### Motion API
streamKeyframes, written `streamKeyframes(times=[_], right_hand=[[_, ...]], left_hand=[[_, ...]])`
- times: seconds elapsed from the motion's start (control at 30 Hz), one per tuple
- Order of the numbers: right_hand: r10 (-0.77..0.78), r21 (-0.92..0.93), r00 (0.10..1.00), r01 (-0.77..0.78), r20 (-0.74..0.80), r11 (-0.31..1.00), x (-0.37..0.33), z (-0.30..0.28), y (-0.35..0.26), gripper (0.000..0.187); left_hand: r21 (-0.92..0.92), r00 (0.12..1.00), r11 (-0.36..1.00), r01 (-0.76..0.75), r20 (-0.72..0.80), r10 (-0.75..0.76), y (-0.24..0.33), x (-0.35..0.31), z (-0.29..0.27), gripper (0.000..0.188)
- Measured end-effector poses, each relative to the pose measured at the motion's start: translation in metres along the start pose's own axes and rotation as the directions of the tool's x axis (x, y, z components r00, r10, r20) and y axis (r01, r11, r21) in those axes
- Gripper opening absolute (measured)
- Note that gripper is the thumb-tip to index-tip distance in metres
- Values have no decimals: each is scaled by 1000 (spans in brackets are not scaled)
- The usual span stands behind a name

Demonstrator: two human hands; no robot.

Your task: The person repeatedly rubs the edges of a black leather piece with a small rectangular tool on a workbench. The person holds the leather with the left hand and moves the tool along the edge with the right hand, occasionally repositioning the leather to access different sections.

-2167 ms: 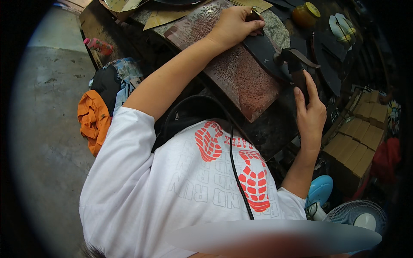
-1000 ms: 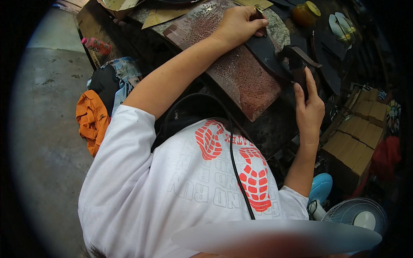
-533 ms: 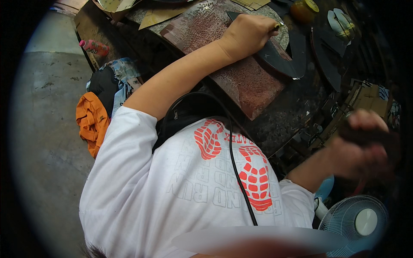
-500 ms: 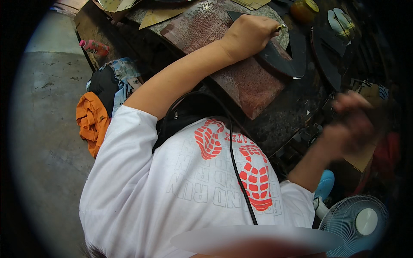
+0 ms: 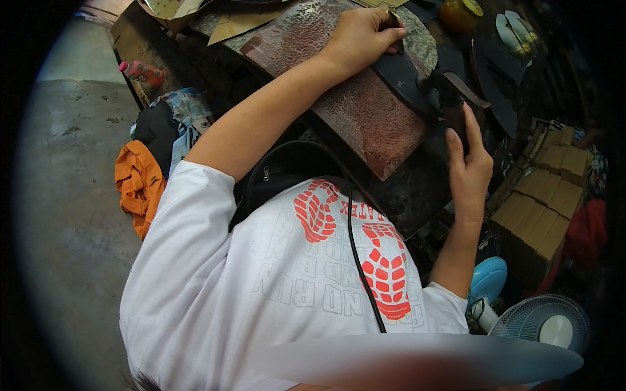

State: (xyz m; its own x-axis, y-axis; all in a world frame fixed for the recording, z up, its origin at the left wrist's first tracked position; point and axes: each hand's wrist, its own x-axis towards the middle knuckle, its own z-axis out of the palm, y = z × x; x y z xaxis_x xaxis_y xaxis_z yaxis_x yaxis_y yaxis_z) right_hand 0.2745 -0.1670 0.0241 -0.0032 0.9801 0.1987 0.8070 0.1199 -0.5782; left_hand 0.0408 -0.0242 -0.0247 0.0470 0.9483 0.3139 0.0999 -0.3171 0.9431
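Observation:
A dark, flat cut piece (image 5: 399, 77), leather-like and curved along its edge, lies across a worn reddish board (image 5: 365, 124) and a speckled stone slab (image 5: 424, 42). My left hand (image 5: 365, 39) is closed at its far end and pinches that piece. A small yellowish bit shows at the fingertips, too small to name. With my right hand (image 5: 471, 166) I grip the dark handle of a hammer (image 5: 448, 88), thumb and forefinger stretched along it. The hammer's head is at the near right end of the dark piece; whether they touch I cannot tell.
More dark cut pieces (image 5: 495, 98) lie to the right, near a jar (image 5: 460, 14) of amber stuff. Brown cardboard boxes (image 5: 538, 208) and a fan (image 5: 544, 319) stand at the right. An orange cloth (image 5: 138, 186) and a pink-capped bottle (image 5: 142, 72) are at the left.
My right hand, blurred low on the right before, has come up over the work with the hammer. My left hand has shifted left and away from me; the dark piece has shifted left and turned.

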Motion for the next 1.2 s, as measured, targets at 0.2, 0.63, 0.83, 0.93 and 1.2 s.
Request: streamKeyframes(times=[0.2,0.63,0.83,0.93,1.2], right_hand=[[-245,415,933,339,-264,844,12,-81,-32,41],[-18,-58,999,19,27,998,-6,-1,-2,47],[-27,-65,999,25,-22,998,-6,5,-2,49],[-46,77,999,47,-11,996,-2,-6,-5,48],[-330,304,742,577,-584,758,0,-109,-56,63]], left_hand=[[388,935,851,-354,126,331,5,2,3,16],[12,999,1000,-25,-35,25,3,3,4,15],[47,994,997,65,81,-69,2,0,0,15],[142,995,986,-87,69,77,0,1,2,19],[439,900,787,-433,162,405,-3,3,5,23]])
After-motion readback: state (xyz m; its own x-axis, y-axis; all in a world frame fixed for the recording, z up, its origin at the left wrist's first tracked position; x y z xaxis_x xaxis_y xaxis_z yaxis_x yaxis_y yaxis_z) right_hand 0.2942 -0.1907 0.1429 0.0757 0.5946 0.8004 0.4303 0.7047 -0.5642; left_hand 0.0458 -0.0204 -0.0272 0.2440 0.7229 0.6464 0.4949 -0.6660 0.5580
